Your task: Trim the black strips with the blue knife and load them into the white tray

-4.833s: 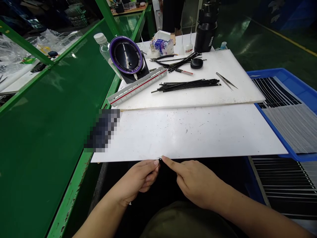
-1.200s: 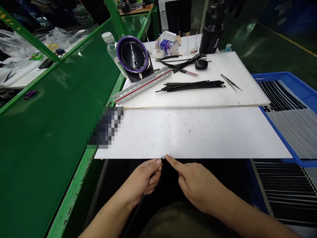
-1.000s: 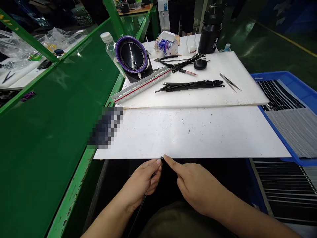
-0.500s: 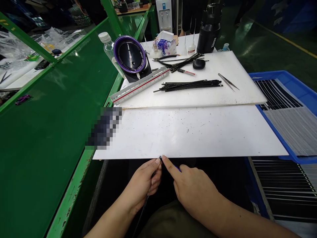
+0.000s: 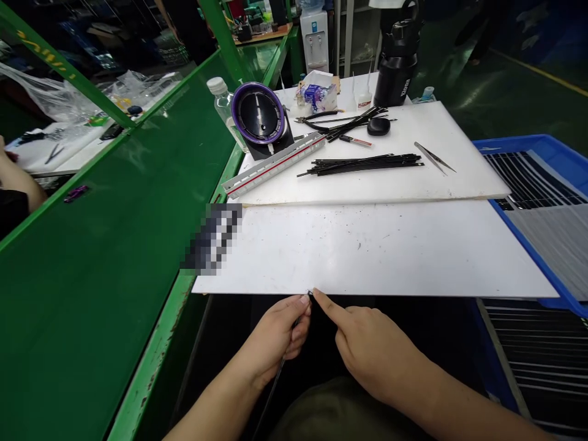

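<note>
My left hand (image 5: 287, 331) is closed around a thin black strip (image 5: 272, 392), pinching its upper end between thumb and forefinger at the table's front edge. The strip hangs down below the hand toward my lap. Against that pinched end rests the outstretched index finger of my right hand (image 5: 367, 340). Its other fingers are curled under, and whatever they hold is hidden. Farther back, a pile of similar black strips (image 5: 362, 164) lies on a white foam board (image 5: 404, 187), with metal tweezers (image 5: 434, 157) to its right.
A grey scale ruler (image 5: 275, 164), a purple-rimmed fan (image 5: 258, 113), a plastic bottle (image 5: 225, 107), pliers (image 5: 316, 121) and a black flask (image 5: 395, 76) stand or lie at the back. Blue trays (image 5: 528, 245) with strips are at the right. Another person's arm (image 5: 18, 180) shows at far left.
The whole view has shifted, so the table appears farther right. Both hands keep nearly the same pose at the table edge. A blue sliver by the right hand no longer shows.
</note>
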`<state>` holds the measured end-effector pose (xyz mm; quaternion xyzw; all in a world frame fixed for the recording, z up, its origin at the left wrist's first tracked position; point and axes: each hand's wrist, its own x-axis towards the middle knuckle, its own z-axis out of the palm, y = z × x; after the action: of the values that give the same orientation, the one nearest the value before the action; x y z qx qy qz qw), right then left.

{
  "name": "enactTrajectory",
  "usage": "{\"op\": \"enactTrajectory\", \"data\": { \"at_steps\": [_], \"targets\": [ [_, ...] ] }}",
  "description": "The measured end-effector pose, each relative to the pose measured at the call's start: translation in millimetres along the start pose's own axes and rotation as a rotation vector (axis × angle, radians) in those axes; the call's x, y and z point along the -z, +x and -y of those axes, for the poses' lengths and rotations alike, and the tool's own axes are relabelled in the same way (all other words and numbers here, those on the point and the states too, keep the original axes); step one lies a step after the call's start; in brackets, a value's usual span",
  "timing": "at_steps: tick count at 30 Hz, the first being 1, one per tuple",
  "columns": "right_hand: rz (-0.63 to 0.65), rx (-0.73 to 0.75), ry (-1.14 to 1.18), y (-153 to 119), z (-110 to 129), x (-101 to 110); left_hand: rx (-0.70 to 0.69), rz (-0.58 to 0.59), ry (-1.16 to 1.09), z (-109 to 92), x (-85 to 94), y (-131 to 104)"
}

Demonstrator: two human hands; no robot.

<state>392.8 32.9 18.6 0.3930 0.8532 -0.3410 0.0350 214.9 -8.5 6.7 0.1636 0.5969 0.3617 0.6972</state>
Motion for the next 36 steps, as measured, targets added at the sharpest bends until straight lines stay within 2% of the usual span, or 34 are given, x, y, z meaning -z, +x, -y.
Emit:
{"op": "enactTrajectory", "data": {
  "at_steps": [8, 15, 25, 30, 36],
  "targets": [
    [-0.024, -0.008, -0.298, 1, 2, -18, 0.006, 0.05, -0.048, 1, 4.1, 0],
    [-0.024, -0.009, -0.007, -1, -11, -11, 0.008, 0.111, 0.036, -7, 10.6, -5],
    [0.023, 0.021, 0.045, 2, -10, -1, 0.025, 0.107, 0.091, -7, 8.6, 1],
    [0.045, 0.031, -0.007, 3, -13, -1, 0.03, 0.113, 0.093, -8, 8.6, 1],
    [0.0, 0.059, -0.233, 3, -12, -7, 0.033, 0.118, 0.079, -9, 8.2, 1]
  ]
}}
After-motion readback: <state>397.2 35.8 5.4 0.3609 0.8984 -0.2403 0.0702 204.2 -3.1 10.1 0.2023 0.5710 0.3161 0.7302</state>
